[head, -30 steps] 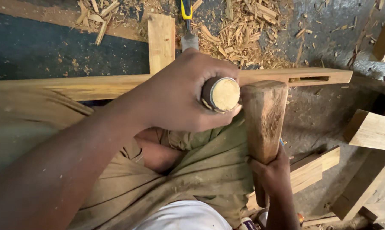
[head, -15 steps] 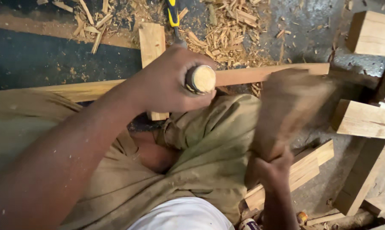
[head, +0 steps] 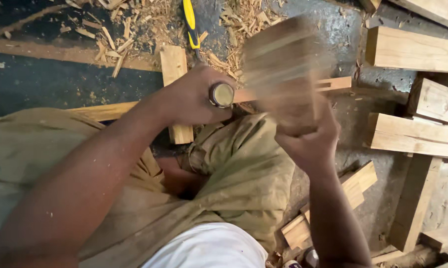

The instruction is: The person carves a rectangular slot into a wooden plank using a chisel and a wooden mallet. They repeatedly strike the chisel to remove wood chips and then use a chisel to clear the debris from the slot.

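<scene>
My left hand (head: 194, 97) is wrapped around a chisel handle (head: 221, 95), whose round pale butt end faces the camera. The chisel stands over a long wooden plank (head: 333, 83) that lies across the floor. My right hand (head: 308, 141) grips a wooden mallet (head: 281, 64), which is raised and motion-blurred just right of the chisel's butt. My khaki-clad legs (head: 234, 173) sit below the plank.
A yellow-handled tool (head: 189, 17) lies among wood chips (head: 234, 20) at the top. A short wood block (head: 177, 89) crosses under the plank. Several thick timber pieces (head: 412, 47) are stacked at the right, with offcuts (head: 353, 188) on the concrete floor.
The mallet swung from low at the right up and left toward the chisel's butt. The view shifted slightly; the left hand kept its grip on the chisel.
</scene>
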